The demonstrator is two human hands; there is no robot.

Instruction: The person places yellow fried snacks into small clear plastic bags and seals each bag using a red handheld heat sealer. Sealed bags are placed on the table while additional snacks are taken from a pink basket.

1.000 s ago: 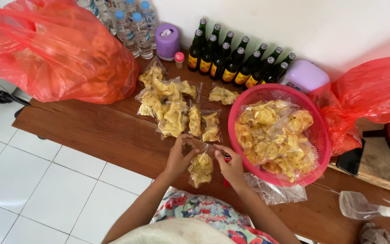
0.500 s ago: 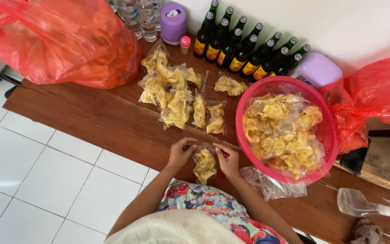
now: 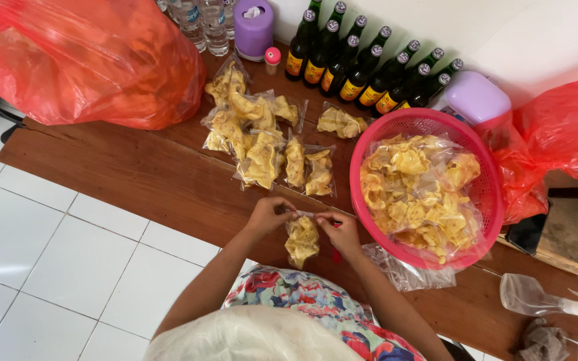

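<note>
My left hand [image 3: 270,215] and my right hand [image 3: 340,230] pinch the top edge of a small clear bag of yellow chips [image 3: 302,239] above the front edge of a brown wooden table [image 3: 142,174]. The bag hangs between both hands. Several filled chip bags [image 3: 262,137] lie on the table just beyond my hands. To the right stands a pink basket [image 3: 482,194] lined with clear plastic and full of loose yellow chips [image 3: 413,194].
A row of dark bottles [image 3: 362,67] lines the wall. A purple container [image 3: 254,30] and clear water bottles [image 3: 202,23] stand at the back. Big red plastic bags [image 3: 88,60] sit left and right. A spray bottle [image 3: 543,299] lies front right. White tiled floor lies left.
The view has shifted a little; my hands stay on the top of the chip bag and have drawn closer together along its edge.
</note>
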